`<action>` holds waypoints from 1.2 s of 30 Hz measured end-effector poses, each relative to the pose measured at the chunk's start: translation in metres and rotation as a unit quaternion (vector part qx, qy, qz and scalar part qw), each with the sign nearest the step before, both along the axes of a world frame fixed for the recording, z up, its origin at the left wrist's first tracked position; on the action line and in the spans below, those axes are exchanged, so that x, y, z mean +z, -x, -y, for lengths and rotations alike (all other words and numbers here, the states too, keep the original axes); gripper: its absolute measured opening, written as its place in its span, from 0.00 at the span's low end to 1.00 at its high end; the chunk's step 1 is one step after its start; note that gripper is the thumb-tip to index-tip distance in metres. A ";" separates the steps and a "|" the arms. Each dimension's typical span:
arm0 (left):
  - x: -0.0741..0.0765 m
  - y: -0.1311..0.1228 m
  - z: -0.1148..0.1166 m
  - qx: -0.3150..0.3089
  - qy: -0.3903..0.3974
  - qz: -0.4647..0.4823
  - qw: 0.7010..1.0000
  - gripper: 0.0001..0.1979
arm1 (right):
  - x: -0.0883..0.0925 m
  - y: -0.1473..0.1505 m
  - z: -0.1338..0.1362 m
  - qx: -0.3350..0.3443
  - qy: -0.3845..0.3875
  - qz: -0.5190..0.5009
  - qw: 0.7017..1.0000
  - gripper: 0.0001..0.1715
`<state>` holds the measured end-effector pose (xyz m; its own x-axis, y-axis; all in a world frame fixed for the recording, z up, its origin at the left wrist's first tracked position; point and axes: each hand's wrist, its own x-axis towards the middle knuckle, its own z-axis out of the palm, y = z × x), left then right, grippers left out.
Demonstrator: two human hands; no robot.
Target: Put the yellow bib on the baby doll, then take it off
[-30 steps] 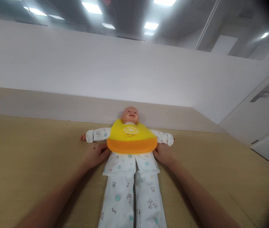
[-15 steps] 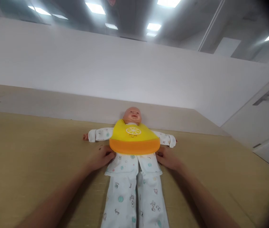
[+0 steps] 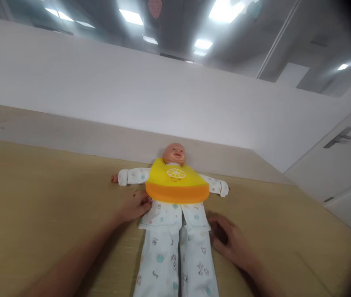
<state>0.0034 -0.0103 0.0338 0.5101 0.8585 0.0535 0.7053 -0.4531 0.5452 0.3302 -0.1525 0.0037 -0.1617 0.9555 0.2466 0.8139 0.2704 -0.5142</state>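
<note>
A baby doll [image 3: 174, 154] lies on its back with its arms stretched out sideways. It wears a white printed shirt [image 3: 164, 215] and matching trousers [image 3: 159, 264]. A yellow bib [image 3: 159, 172] with an orange pocket rim covers its chest and shows a white citrus slice and a smiling face. My left hand [image 3: 136, 205] has its fingers curled at the shirt's side edge, just under the bib's corner. By the other side of the shirt hem, my right hand [image 3: 229, 239] is open, thumb and fingers apart in a curve, with nothing visible between them.
The doll lies on a wood-coloured tabletop [image 3: 54, 214]. Behind its head runs a pale strip [image 3: 101, 140] against a white wall panel [image 3: 132, 90], with glass reflecting ceiling lights above. At the right is a white door with a handle [image 3: 342, 137].
My right hand has come away from the shirt's side near the bib, moving down toward the hem, and its fingers have opened. My left hand stays at the shirt. The view has tilted slightly.
</note>
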 end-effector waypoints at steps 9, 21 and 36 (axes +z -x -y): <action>-0.002 0.001 -0.001 0.003 -0.023 -0.056 0.998 0.09 | -0.016 0.012 -0.011 -0.055 -0.079 0.110 0.989 0.11; -0.008 0.001 -0.002 0.009 -0.037 -0.061 0.997 0.08 | -0.015 0.017 -0.002 -0.085 -0.091 0.101 0.987 0.14; -0.003 -0.003 -0.005 0.026 -0.055 0.001 0.998 0.06 | 0.002 0.009 0.002 -0.033 -0.007 -0.017 0.999 0.10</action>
